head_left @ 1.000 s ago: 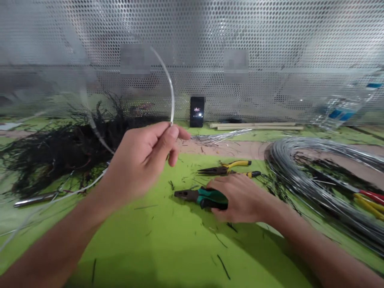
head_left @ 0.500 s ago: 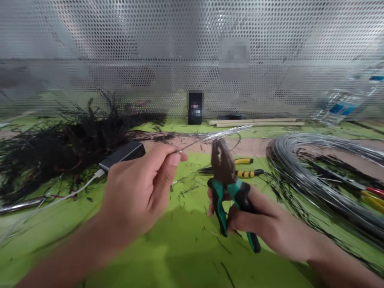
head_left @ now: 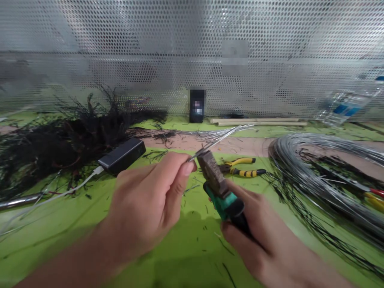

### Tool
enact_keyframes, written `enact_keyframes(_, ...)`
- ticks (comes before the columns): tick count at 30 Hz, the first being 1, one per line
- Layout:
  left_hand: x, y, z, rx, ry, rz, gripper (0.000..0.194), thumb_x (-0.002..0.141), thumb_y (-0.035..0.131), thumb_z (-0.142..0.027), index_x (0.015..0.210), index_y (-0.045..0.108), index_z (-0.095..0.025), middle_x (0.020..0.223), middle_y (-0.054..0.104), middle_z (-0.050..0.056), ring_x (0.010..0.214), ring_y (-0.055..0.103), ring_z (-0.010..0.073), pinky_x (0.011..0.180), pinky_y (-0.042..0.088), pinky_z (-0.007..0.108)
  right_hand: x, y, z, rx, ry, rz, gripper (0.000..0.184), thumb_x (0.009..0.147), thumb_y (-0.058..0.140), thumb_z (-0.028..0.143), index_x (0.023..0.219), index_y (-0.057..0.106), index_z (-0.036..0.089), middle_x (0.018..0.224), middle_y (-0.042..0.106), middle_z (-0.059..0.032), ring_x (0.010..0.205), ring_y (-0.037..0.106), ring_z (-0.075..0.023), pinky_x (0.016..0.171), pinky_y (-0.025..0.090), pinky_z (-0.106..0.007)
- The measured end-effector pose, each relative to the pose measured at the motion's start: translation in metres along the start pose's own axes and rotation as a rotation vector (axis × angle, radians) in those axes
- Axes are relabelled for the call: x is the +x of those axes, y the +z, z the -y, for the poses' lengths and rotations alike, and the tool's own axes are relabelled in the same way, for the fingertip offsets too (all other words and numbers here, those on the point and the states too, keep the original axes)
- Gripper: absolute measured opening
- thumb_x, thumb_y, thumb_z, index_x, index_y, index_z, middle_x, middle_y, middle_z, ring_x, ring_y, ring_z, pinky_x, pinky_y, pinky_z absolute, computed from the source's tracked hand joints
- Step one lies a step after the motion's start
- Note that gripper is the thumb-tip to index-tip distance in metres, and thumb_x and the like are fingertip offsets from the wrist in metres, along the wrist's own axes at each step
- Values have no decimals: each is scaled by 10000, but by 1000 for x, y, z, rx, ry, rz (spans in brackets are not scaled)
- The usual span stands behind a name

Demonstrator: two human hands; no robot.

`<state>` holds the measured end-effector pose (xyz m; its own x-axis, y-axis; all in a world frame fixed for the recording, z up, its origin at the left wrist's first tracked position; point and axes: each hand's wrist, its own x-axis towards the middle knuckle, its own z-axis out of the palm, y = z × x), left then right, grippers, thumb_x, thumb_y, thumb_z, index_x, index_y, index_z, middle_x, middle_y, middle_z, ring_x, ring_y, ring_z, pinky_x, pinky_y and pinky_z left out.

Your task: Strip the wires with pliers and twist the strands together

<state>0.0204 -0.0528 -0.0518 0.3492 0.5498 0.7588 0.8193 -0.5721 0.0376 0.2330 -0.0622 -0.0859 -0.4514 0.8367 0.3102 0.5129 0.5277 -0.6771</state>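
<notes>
My left hand (head_left: 150, 200) is closed in a pinch on a thin silver wire (head_left: 196, 154) whose short end sticks out past thumb and forefinger. My right hand (head_left: 258, 236) is wrapped round the green-and-black handles of a pair of combination pliers (head_left: 216, 182). The pliers' dark jaws point up and left and sit right at the wire's end, beside my left fingertips. Both hands hover over the green table mat (head_left: 168, 256).
A black tangle of fibres (head_left: 60, 140) and a black power bank (head_left: 122, 155) with a white cable lie at the left. Yellow-handled pliers (head_left: 241, 167) lie behind my hands. A big coil of silver wire (head_left: 324, 172) fills the right. A perforated metal screen (head_left: 180, 52) backs the table, with a plastic bottle (head_left: 348, 105).
My right hand picked the green pliers off the mat, raised them and brought the jaws to the wire. My left hand lowered the wire from upright to nearly level.
</notes>
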Motion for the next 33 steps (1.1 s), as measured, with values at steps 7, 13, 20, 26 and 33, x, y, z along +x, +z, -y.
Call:
enact_keyframes(7,-1,-1,-1,-16,16,13,317,1129,415,-237,832,524,-217,559,518,-80,424,485,86,500,364,275,-1,6,-7,-107,-103,-43,171,777,513,124,884,451,244,700,531,42,547,438,-133,490,331,-274)
enact_keyframes(13,-3,3,0,-29,30,0,285,1126,417,-217,878,556,-203,577,516,-80,451,505,83,515,371,259,-2,9,-7,-181,-120,-78,156,787,498,140,884,443,249,675,502,55,516,396,-130,476,318,-277)
enact_keyframes(20,-2,4,0,-49,25,20,286,1119,413,-211,866,547,-206,569,508,-79,443,502,84,505,370,260,-2,12,-11,-223,-82,-70,175,787,512,177,900,414,268,623,443,80,465,348,-134,452,275,-291)
enact_keyframes(26,-3,0,1,39,60,-53,256,1089,460,-184,880,601,-224,541,501,-68,436,468,109,485,367,274,-6,14,-9,-105,-8,-21,199,799,525,170,918,404,274,589,417,97,446,363,-134,444,235,-299)
enact_keyframes(33,-1,-8,15,143,69,-153,221,1097,506,-201,1128,721,-160,625,624,-38,497,554,107,560,454,260,3,16,-5,154,79,20,148,792,557,183,917,498,238,639,458,62,508,410,-137,456,316,-282)
